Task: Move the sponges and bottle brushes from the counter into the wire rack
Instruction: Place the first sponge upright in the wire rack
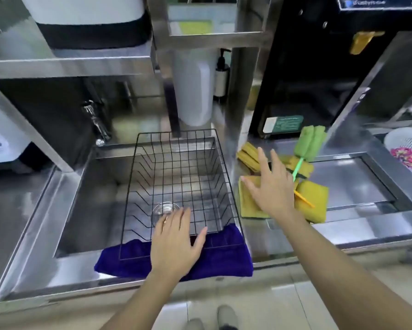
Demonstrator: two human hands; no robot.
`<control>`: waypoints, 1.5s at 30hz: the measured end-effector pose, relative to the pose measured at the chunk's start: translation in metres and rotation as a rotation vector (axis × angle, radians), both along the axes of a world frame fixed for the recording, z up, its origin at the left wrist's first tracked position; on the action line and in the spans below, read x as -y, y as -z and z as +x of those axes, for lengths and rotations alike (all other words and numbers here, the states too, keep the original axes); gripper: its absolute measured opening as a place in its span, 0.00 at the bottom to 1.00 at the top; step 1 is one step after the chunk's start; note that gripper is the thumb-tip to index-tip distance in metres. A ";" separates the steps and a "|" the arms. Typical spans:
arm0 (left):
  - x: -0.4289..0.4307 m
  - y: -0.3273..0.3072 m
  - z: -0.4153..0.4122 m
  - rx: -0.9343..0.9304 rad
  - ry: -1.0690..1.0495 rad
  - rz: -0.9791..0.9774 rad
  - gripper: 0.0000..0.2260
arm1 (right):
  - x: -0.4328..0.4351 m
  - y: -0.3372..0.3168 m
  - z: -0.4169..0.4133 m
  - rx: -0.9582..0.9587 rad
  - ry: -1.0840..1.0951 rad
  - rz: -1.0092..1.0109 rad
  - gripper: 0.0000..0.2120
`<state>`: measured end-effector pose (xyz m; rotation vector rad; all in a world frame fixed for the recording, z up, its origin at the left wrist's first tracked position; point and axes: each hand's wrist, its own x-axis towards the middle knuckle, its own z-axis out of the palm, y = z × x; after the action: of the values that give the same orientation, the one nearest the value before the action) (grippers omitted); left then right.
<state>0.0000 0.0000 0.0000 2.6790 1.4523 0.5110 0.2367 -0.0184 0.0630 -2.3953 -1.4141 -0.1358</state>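
Note:
A black wire rack [176, 148] sits across the steel sink, with nothing in it. Its front edge rests on a blue cloth [224, 258]. My left hand [176, 241] lies flat and open on the rack's front edge and the cloth. To the right, on the counter, lie several yellow sponges [314, 198]; a ridged one [248, 153] is further back. A green bottle brush [311, 144] lies over them, and an orange handle [305, 200] pokes out from under my wrist. My right hand [271, 186] hovers open, fingers spread, over the nearest sponge [248, 203].
The sink [93, 198] has a drain and a faucet [95, 122] at its back left. A second recessed basin [367, 186] lies right of the sponges. A white colander [398, 141] stands far right. A black machine [307, 79] and a soap pump bottle [221, 75] stand behind.

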 end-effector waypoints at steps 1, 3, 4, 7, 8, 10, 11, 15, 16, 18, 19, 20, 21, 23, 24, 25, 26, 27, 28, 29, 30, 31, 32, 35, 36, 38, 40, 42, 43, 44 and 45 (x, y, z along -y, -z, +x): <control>0.001 0.002 -0.001 -0.002 0.026 0.045 0.27 | -0.001 0.004 -0.001 -0.062 0.016 -0.058 0.36; 0.004 0.010 -0.003 -0.018 0.062 0.143 0.24 | -0.001 0.015 -0.002 -0.100 0.034 -0.134 0.36; 0.006 0.012 -0.006 -0.021 0.054 0.176 0.24 | 0.000 0.020 -0.002 -0.125 0.047 -0.187 0.36; 0.010 0.017 -0.010 0.000 0.053 0.274 0.25 | 0.000 0.032 -0.009 -0.171 0.050 -0.277 0.35; 0.010 0.018 -0.011 0.006 0.045 0.302 0.26 | 0.000 0.033 -0.010 -0.200 0.046 -0.287 0.34; 0.008 0.021 -0.011 0.023 0.041 0.345 0.27 | 0.000 0.034 -0.011 -0.257 0.048 -0.300 0.35; 0.007 0.023 -0.010 0.034 0.039 0.362 0.27 | -0.001 0.034 -0.011 -0.271 0.050 -0.308 0.35; 0.007 0.027 -0.009 0.054 0.039 0.391 0.27 | -0.004 0.031 -0.009 -0.231 0.063 -0.385 0.39; 0.007 0.027 -0.009 0.062 0.030 0.393 0.27 | -0.005 0.031 -0.008 -0.223 0.058 -0.415 0.40; 0.007 0.026 -0.010 0.059 0.028 0.390 0.27 | -0.008 0.029 -0.006 -0.222 0.045 -0.473 0.41; 0.007 0.026 -0.010 0.058 0.029 0.379 0.27 | -0.009 0.027 -0.004 -0.242 0.050 -0.486 0.41; 0.007 0.025 -0.010 0.054 0.026 0.365 0.27 | -0.012 0.025 -0.003 -0.276 0.073 -0.473 0.41; 0.007 0.024 -0.009 0.053 0.023 0.359 0.27 | -0.014 0.022 -0.001 -0.331 0.117 -0.432 0.41; 0.007 0.023 -0.011 0.050 0.029 0.355 0.25 | -0.020 0.010 0.003 -0.497 0.230 -0.236 0.40; 0.006 0.023 -0.015 0.054 0.031 0.357 0.25 | -0.023 0.002 0.004 -0.595 0.277 -0.098 0.40; 0.005 0.023 -0.019 0.062 0.034 0.365 0.24 | -0.026 -0.006 0.006 -0.692 0.310 0.044 0.40; 0.002 0.023 -0.025 0.069 0.036 0.369 0.25 | -0.030 -0.015 0.007 -0.789 0.326 0.180 0.38; 0.000 0.024 -0.031 0.074 0.038 0.376 0.26 | -0.034 -0.023 0.007 -0.891 0.324 0.295 0.36; -0.002 0.024 -0.036 0.075 0.040 0.384 0.26 | -0.038 -0.031 0.003 -1.003 0.312 0.387 0.34; -0.003 0.024 -0.040 0.073 0.042 0.399 0.26 | -0.043 -0.038 -0.002 -1.117 0.285 0.463 0.33; -0.003 0.025 -0.041 0.071 0.040 0.411 0.26 | -0.048 -0.045 -0.010 -1.222 0.248 0.521 0.33; -0.003 0.025 -0.041 0.069 0.037 0.417 0.26 | -0.053 -0.050 -0.019 -1.320 0.203 0.555 0.32; -0.004 0.025 -0.041 0.069 0.035 0.417 0.25 | -0.057 -0.054 -0.030 -1.409 0.146 0.565 0.30; -0.003 0.025 -0.040 0.078 0.029 0.408 0.24 | -0.067 -0.056 -0.066 -1.568 -0.042 0.430 0.29; -0.003 0.025 -0.040 0.076 0.027 0.401 0.24 | -0.069 -0.052 -0.077 -1.585 -0.087 0.341 0.32; -0.002 0.024 -0.041 0.074 0.022 0.393 0.23 | -0.072 -0.039 -0.097 -1.638 -0.148 0.182 0.33; -0.002 0.023 -0.040 0.072 0.020 0.390 0.23 | -0.074 -0.021 -0.113 -1.722 -0.146 0.101 0.30; -0.001 0.024 -0.040 0.073 0.024 0.390 0.23 | -0.075 -0.001 -0.124 -1.769 -0.110 0.033 0.28; -0.002 0.024 -0.040 0.074 0.024 0.391 0.23 | -0.074 0.008 -0.128 -1.756 -0.101 -0.021 0.29; -0.002 0.024 -0.041 0.075 0.023 0.390 0.23 | -0.073 0.015 -0.132 -1.718 -0.097 -0.091 0.30; -0.001 0.025 -0.040 0.077 0.021 0.388 0.22 | -0.072 0.021 -0.135 -1.672 -0.096 -0.166 0.31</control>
<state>-0.0404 0.0014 -0.0246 2.9117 1.4290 0.9735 0.1018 0.0539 0.0416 -1.4768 -0.6021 1.5967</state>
